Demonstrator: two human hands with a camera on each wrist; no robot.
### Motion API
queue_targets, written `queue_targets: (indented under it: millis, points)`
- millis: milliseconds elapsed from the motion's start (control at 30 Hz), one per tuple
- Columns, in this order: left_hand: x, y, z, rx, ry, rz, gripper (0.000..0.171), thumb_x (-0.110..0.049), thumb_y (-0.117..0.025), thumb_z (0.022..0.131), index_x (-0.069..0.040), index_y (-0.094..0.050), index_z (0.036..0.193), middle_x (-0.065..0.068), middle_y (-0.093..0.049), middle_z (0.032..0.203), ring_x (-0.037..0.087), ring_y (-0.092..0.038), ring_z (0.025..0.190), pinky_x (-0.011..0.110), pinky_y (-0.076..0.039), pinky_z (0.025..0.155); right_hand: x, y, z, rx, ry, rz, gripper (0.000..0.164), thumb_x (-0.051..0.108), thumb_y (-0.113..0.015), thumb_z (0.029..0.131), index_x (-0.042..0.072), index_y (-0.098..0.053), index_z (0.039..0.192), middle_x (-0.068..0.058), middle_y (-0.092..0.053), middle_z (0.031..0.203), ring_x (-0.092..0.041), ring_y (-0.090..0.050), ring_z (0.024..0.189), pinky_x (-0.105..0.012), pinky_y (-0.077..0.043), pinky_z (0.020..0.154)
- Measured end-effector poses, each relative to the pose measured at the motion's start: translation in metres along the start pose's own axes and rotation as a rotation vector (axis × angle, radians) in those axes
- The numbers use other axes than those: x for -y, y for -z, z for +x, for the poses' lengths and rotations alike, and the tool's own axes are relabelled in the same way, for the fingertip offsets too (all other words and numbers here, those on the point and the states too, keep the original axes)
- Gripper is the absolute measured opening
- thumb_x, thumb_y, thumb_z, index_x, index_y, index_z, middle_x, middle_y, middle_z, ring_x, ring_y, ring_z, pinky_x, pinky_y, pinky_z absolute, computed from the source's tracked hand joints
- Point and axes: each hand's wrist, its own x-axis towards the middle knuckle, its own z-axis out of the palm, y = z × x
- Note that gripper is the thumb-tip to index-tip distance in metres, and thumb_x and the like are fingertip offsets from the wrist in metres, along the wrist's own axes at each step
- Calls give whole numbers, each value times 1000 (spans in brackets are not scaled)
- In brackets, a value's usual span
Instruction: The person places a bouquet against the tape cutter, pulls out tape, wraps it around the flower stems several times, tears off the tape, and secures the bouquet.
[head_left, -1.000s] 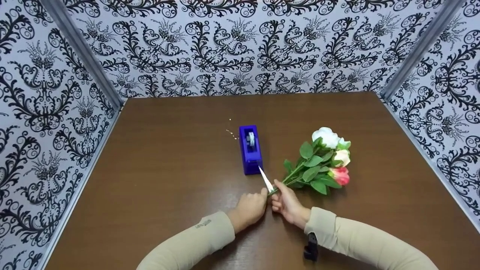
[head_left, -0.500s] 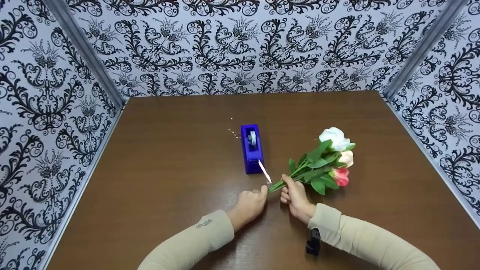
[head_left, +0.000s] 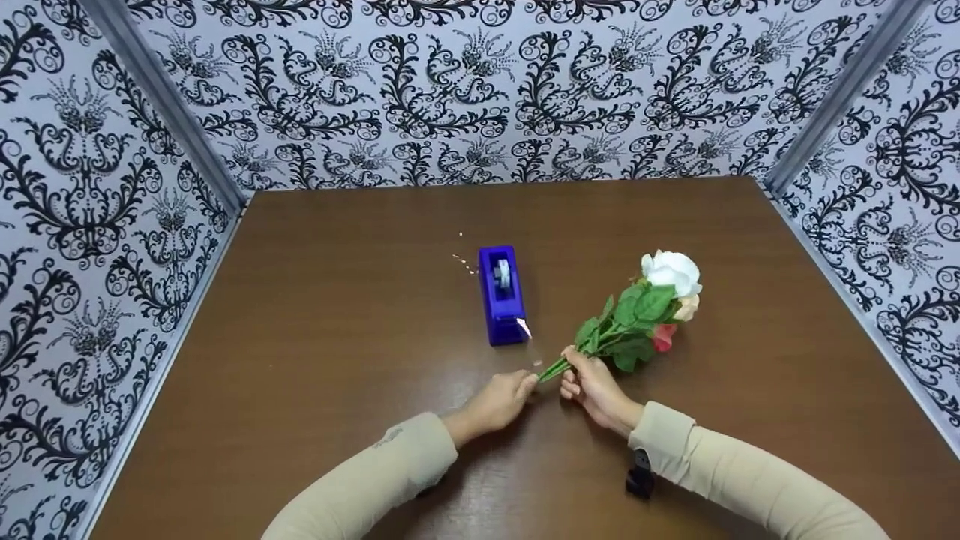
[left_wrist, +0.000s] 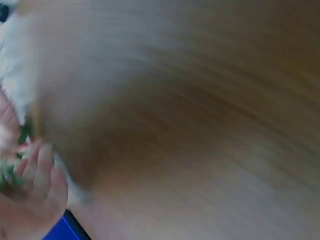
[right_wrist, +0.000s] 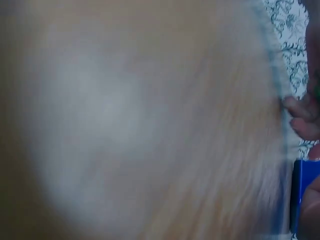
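Note:
In the head view, a bunch of artificial roses [head_left: 671,274] with green leaves lies slanted, its blooms white, cream and red. My right hand [head_left: 598,391] grips the green stems [head_left: 555,369] below the leaves. At the lower end of the stems, my left hand [head_left: 501,400] pinches their tips between thumb and fingers. A blue tape dispenser [head_left: 502,296] stands just beyond the hands. From its front edge a strip of clear tape [head_left: 523,328] runs toward the stem ends, only partly visible through glare. Both wrist views are blurred and show the hands only at the edge.
Beneath everything is a brown wooden table [head_left: 352,300]. Small pale specks [head_left: 465,262] mark it left of the dispenser. Patterned black-and-white panels [head_left: 480,90] enclose the back and sides. A black strap end [head_left: 640,476] hangs by the right sleeve.
My right hand has shifted right along the stems, away from the left hand. The bouquet has rolled, so the red rose is now partly hidden by leaves. Less of the tape catches the light.

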Motion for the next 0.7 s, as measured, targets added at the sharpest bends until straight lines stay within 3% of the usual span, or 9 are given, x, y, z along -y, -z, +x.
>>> queue_targets:
  millis: [67, 133, 233, 300, 367, 467, 600, 700]
  points:
    - [1, 5, 2, 98, 71, -275, 33, -20, -35, 100, 5, -58, 96, 20, -65, 81, 21, -60, 59, 24, -44, 51, 1, 3, 2, 52, -7, -18, 17, 22, -41, 98, 10, -49, 88, 4, -42, 52, -5, -34, 43, -20, -35, 49]
    - [4, 9, 2, 184, 137, -506, 33, -17, -35, 100, 10, -54, 101, 20, -66, 80, 16, -58, 54, 21, -43, 48, 2, 6, 3, 135, -6, -31, 17, 24, -41, 98, 11, -49, 91, 4, -44, 55, -6, -37, 45, -20, -36, 51]
    - [12, 14, 2, 250, 179, -687, 31, -11, -38, 98, 16, -50, 106, 12, -63, 71, 4, -53, 51, 18, -42, 48, 3, 10, 5, 285, -11, -14, 14, 23, -40, 99, 13, -49, 96, 3, -46, 63, -7, -39, 51, -22, -37, 56]
    - [16, 16, 2, 243, 164, -717, 29, -6, -41, 96, 19, -50, 105, 1, -58, 66, 2, -52, 49, 18, -42, 49, 3, 12, 6, 385, -23, 14, 13, 21, -36, 100, 14, -47, 101, 2, -46, 68, -8, -40, 56, -23, -37, 60]
    - [18, 17, 1, 221, 152, -713, 26, -2, -43, 94, 21, -51, 103, -2, -53, 63, 1, -50, 48, 17, -42, 48, 3, 13, 6, 451, -42, 43, 14, 21, -33, 100, 15, -45, 103, 1, -45, 72, -9, -41, 60, -25, -37, 63]
    - [20, 17, 1, 200, 132, -682, 23, 0, -44, 93, 21, -52, 99, -2, -52, 62, 2, -49, 47, 16, -41, 47, 2, 13, 6, 488, -72, 78, 16, 21, -30, 101, 18, -45, 104, 1, -43, 75, -10, -41, 63, -26, -35, 66]
    - [20, 14, 1, 173, 125, -677, 22, 1, -46, 92, 20, -54, 99, 2, -53, 63, 3, -49, 48, 17, -43, 47, 0, 9, 4, 422, -89, 125, 21, 24, -29, 101, 21, -49, 103, 1, -43, 74, -10, -41, 63, -26, -34, 66]
    - [20, 13, 1, 146, 108, -656, 20, 2, -49, 91, 19, -56, 98, 14, -57, 64, 5, -50, 48, 20, -46, 49, -1, 2, 2, 299, -68, 116, 23, 26, -31, 100, 21, -53, 104, 2, -44, 72, -10, -41, 60, -25, -36, 64]
